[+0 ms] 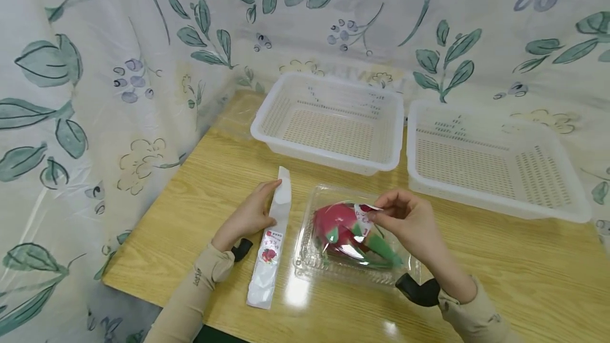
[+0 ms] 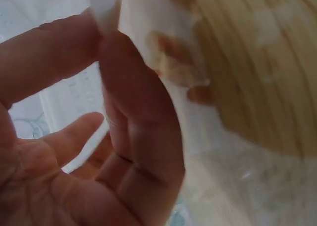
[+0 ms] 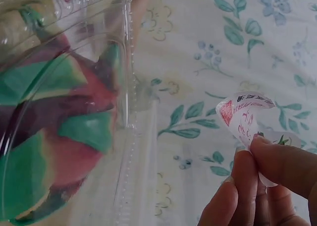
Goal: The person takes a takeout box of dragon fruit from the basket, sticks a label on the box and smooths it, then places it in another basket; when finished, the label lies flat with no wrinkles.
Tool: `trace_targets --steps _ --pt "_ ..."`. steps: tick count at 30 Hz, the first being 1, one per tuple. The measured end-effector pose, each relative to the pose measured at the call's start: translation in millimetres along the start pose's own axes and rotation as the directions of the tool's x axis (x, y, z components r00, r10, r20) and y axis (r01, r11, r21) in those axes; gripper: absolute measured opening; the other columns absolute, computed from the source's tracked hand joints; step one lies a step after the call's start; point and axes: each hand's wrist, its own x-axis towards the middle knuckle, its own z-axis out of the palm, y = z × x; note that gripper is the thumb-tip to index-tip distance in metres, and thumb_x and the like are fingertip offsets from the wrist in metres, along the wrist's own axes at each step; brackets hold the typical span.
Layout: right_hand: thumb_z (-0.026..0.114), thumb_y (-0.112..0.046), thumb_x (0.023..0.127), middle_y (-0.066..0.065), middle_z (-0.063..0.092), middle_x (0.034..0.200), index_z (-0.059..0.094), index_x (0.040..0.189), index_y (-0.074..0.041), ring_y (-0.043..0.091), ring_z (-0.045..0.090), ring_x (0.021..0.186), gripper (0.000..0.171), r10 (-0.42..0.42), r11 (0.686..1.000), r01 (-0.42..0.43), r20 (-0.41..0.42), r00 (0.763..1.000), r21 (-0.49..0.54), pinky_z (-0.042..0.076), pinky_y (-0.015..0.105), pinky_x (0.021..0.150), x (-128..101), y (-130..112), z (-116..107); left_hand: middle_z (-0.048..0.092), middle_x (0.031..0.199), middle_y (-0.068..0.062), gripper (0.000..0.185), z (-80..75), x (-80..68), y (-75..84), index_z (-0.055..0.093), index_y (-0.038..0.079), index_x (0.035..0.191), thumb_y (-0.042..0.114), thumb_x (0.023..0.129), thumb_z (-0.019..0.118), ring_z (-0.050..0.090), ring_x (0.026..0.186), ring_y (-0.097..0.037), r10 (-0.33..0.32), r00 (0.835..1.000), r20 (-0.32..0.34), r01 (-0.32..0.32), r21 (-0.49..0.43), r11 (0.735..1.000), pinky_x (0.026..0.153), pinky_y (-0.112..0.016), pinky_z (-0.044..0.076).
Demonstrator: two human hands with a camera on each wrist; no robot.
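– Hands?
– My right hand (image 1: pixel 405 221) pinches a curling white-and-red paper label (image 3: pixel 245 118) above the clear plastic fruit box (image 1: pixel 333 271), toward the surface's (image 1: pixel 200 205) front edge; left hand (image 1: pixel 250 217) grips a long white strip (image 1: pixel 281 215).
– Risk?
– Curl could make it self-stick.

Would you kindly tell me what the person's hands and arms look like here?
The left hand and right hand are both ungloved. Beige sleeves reach down toward the wrists; the left sleeve carries small dark lettering near its cuff, and the right sleeve matches in colour. A curved black piece shows at each wrist.
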Motion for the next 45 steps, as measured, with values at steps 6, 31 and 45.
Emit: trace_targets --steps 6,31,45 --pt "0.074 0.0 0.08 0.003 0.069 0.082 0.062 0.092 0.006 0.006 0.065 0.069 0.018 0.091 0.994 -0.086 0.072 0.993 -0.074 0.055 0.02 0.064 7.5 6.0 -5.6 0.031 0.144 -0.032 0.099 5.1 1.1 3.9 0.026 0.004 0.152 -0.007 0.067 0.076 0.06 0.096 -0.037 -0.066 0.995 -0.074 0.077 0.157 0.985 0.068 -0.035 0.055" --pt "0.076 -0.007 0.078 0.006 0.064 0.079 0.062 0.093 0.001 0.012 0.056 0.064 0.023 0.252 0.962 -0.216 0.243 0.937 -0.165 0.049 0.024 0.054 19.0 24.0 -6.4 0.066 0.119 -0.005 0.056 14.1 -24.4 155.9 0.056 0.008 0.132 0.022 0.082 0.076 0.063 0.111 -0.021 0.622 0.768 -0.152 -0.515 0.432 0.741 0.097 -0.035 0.052" --pt "0.075 -0.002 0.073 0.003 0.066 0.072 0.065 0.081 -0.008 0.008 0.057 0.058 0.014 0.142 0.918 -0.09 0.109 0.984 -0.386 0.048 0.021 0.053 19.4 29.2 3.4 0.057 0.137 -0.002 0.08 70.9 -29.5 162.6 0.047 0.015 0.142 0.06 0.079 0.069 0.054 0.124 -0.017 0.588 0.797 0.14 -0.518 0.66 0.545 0.103 -0.036 0.046"
